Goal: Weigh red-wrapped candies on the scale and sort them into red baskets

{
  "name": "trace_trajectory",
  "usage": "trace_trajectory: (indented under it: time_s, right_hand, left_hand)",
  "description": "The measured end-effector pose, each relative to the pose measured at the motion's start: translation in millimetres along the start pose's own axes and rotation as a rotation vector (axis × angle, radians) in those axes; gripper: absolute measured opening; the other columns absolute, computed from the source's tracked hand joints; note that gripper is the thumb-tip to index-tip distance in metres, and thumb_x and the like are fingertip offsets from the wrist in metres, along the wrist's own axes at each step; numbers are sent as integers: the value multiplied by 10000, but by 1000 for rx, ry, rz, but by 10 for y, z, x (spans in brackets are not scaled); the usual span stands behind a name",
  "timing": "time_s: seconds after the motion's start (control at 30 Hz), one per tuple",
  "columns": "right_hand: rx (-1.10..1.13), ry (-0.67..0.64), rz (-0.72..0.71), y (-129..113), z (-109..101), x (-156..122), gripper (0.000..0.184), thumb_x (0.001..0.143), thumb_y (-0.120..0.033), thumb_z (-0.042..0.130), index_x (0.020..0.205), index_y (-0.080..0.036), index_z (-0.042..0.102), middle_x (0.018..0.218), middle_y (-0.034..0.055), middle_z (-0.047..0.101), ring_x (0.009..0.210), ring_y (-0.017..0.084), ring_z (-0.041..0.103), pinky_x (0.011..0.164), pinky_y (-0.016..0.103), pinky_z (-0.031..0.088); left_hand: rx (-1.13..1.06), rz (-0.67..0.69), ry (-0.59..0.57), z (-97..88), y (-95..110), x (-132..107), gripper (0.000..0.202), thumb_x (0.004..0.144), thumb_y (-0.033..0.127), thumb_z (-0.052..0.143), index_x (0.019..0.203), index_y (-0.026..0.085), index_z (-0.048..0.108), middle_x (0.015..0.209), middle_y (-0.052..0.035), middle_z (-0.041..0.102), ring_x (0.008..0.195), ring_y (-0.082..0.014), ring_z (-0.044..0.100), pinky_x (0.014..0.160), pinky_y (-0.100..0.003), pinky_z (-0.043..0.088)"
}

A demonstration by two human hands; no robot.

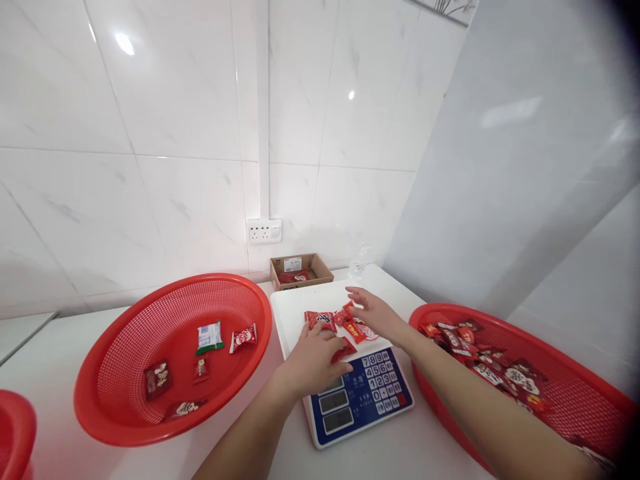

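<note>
A white weighing scale (300, 308) with a blue keypad panel (380, 387) stands in the middle of the table. Several red candy packets (320, 320) lie on its platform. My left hand (313, 360) rests at the platform's front edge, its fingers closed over a red packet (345, 349). My right hand (375, 313) is stretched out flat, fingers apart, touching the packets from the right.
A big red basket (125, 407) at the left holds several wrapped sweets. A red basket (575, 373) at the right is full of red packets. A small cardboard box (300, 270) sits by the tiled wall, beside a clear bottle (358, 262). Another red rim (15, 427) shows far left.
</note>
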State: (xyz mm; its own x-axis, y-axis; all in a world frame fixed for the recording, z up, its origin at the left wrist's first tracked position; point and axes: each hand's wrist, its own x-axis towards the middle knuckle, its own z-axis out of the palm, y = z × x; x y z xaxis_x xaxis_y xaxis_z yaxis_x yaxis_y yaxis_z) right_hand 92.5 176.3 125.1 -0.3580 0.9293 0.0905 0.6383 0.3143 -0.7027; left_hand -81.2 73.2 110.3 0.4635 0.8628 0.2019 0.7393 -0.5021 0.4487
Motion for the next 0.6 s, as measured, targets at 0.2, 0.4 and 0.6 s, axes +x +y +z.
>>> trace_trajectory:
  time_s: [0.2, 0.4, 0.6]
  right_hand:
    - [-230, -35, 26, 61, 101, -21, 490, 851, -203, 424, 1337, -153, 396, 1379, 131, 455, 1279, 263, 389, 1046, 463, 293]
    - [-363, -150, -12, 95, 247, -73, 484, 822, -112, 393, 1279, -240, 486, 1325, 38, 532, 1343, 331, 249, 1045, 618, 166]
    - [-404, -161, -24, 90, 196, -135, 466, 839, -159, 390, 1282, -269, 484, 1361, 13, 496, 1332, 304, 285, 1051, 543, 246]
  left_hand:
    - [4, -114, 26, 18, -66, -6, 461, 814, 417, 573, 1228, 229, 501, 1302, -100, 459, 1295, -316, 281, 1069, -556, 180]
    - [0, -131, 12, -4, -88, -2, 460, 819, 423, 559, 1233, 236, 493, 1307, -101, 460, 1267, -292, 333, 1065, -562, 185]
    - [-16, -117, 4, -19, -75, -7, 420, 834, 420, 539, 1219, 258, 502, 1281, -94, 481, 1240, -277, 374, 1057, -561, 195]
